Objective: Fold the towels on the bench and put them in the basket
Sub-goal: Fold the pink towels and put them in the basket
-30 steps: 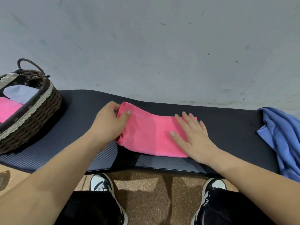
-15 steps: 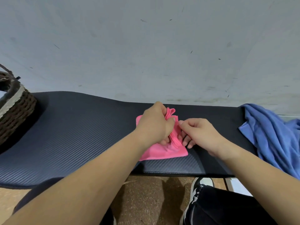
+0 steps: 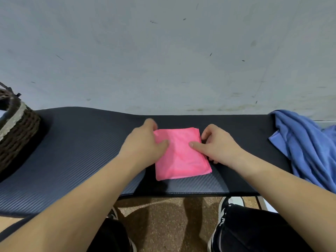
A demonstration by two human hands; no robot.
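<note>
A pink towel (image 3: 181, 157), folded into a small thick rectangle, lies flat in the middle of the black padded bench (image 3: 81, 146). My left hand (image 3: 143, 142) grips its left edge, thumb on top and fingers curled at the far corner. My right hand (image 3: 218, 144) grips its right edge the same way, with the fingers curled against the side of the stack. A crumpled blue towel (image 3: 305, 142) lies at the bench's right end. The dark wicker basket (image 3: 16, 128) stands at the left end, mostly cut off by the frame; its inside is hidden.
A grey wall (image 3: 163, 51) rises directly behind the bench. Below the front edge are a brown speckled floor (image 3: 163, 215), my dark trousers and a black-and-white shoe (image 3: 225, 206). Bare bench surface lies between the pink towel and the basket.
The long pink towel was folded over from left to right into a small rectangle. Both hands have moved from pinching the fold to gripping its two sides. The view has shifted right.
</note>
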